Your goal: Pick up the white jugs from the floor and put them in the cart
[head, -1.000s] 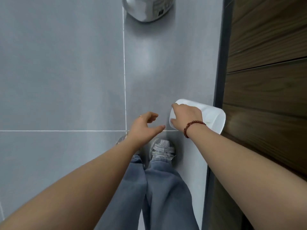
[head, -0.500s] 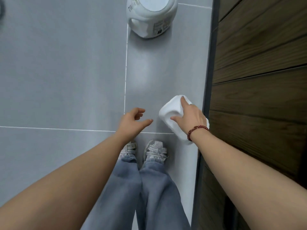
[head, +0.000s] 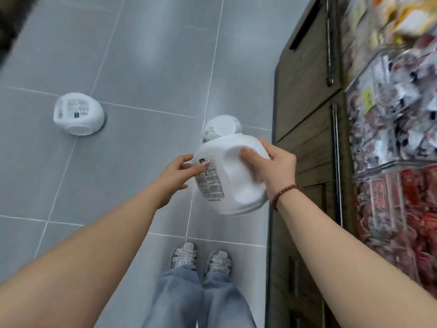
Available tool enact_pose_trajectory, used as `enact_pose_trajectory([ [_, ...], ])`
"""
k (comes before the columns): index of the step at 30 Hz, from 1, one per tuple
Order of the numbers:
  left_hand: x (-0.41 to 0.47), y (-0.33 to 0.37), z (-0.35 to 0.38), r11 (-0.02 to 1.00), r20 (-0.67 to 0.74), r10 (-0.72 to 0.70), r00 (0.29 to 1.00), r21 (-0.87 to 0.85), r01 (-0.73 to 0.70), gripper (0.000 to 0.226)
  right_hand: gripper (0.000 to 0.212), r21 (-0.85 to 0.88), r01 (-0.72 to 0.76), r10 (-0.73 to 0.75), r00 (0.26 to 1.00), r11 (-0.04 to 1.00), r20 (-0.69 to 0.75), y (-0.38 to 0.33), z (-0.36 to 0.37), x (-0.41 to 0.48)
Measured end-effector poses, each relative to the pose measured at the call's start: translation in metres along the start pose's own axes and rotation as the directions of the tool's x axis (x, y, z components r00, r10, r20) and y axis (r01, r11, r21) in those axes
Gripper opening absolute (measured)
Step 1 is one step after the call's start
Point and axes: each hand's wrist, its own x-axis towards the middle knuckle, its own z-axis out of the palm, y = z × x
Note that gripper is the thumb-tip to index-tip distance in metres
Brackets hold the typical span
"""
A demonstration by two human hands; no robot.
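Jug in the air: big white plastic jug with a printed label [head: 233, 176], held up off the grey tiled floor [head: 142, 67], tilted on its side just beside the base of the dark wooden cabinet [head: 305, 114]. Right hand [head: 272, 164], red bead bracelet [head: 285, 192] at the wrist, wrapped over the jug's upper right side, fingers pressed into the moulded hollow. Left hand [head: 176, 172] fingers spread, tips touching the label side, palm clear of the plastic. Straight beyond, partly hidden by the held one, second white jug [head: 221, 126] standing on the tiles close to the cabinet foot. Well apart, towards the floor's left side, third white jug [head: 78, 116] lying tipped over, label up. Grey trainers [head: 201, 259] and blue jeans at the near edge. Blurred packets on the shelves [head: 397, 114] at right.
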Motion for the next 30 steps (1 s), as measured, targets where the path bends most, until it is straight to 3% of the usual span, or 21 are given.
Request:
enact_pose_trajectory([
  [3,-0.041,0.067,-0.021,0.993,0.028,0.101,0.995,-0.068,-0.099,0.083,0.011,0.081,0.072,-0.073,0.997,0.994,0.019,-0.081,-0.004,-0.023],
  [7,-0.103,0.151,-0.048,0.963,0.070,0.239,0.969,-0.147,-0.227,0.086,0.017,0.206,0.143,-0.155,0.987,0.968,0.044,-0.174,0.001,-0.053],
  [9,-0.133,0.186,-0.062,0.943,0.055,0.294,0.954,-0.181,-0.280,0.095,0.020,0.227,0.184,-0.203,0.977,0.956,0.062,-0.211,0.006,-0.068],
  [13,-0.193,0.235,-0.088,0.896,-0.041,0.387,0.921,-0.219,-0.386,0.086,0.014,0.198,0.294,-0.320,0.940,0.935,0.115,-0.276,0.017,-0.095],
  [15,-0.219,0.250,-0.102,0.874,-0.129,0.412,0.902,-0.226,-0.431,0.089,0.012,0.167,0.365,-0.393,0.900,0.916,0.191,-0.306,0.024,-0.109],
  [18,-0.257,0.265,-0.119,0.852,-0.244,0.437,0.866,-0.196,-0.485,0.083,0.033,0.074,0.507,-0.498,0.791,0.859,0.356,-0.335,0.037,-0.126],
  [23,-0.319,0.264,-0.140,0.828,-0.435,0.439,0.786,-0.144,-0.542,0.070,0.067,-0.006,0.598,-0.515,0.695,0.802,0.502,-0.358,0.069,-0.153],
  [30,-0.416,0.200,-0.164,0.833,-0.701,0.307,0.643,-0.130,-0.538,0.069,0.063,0.065,0.627,-0.455,0.486,0.776,0.746,-0.364,0.132,-0.217],
])
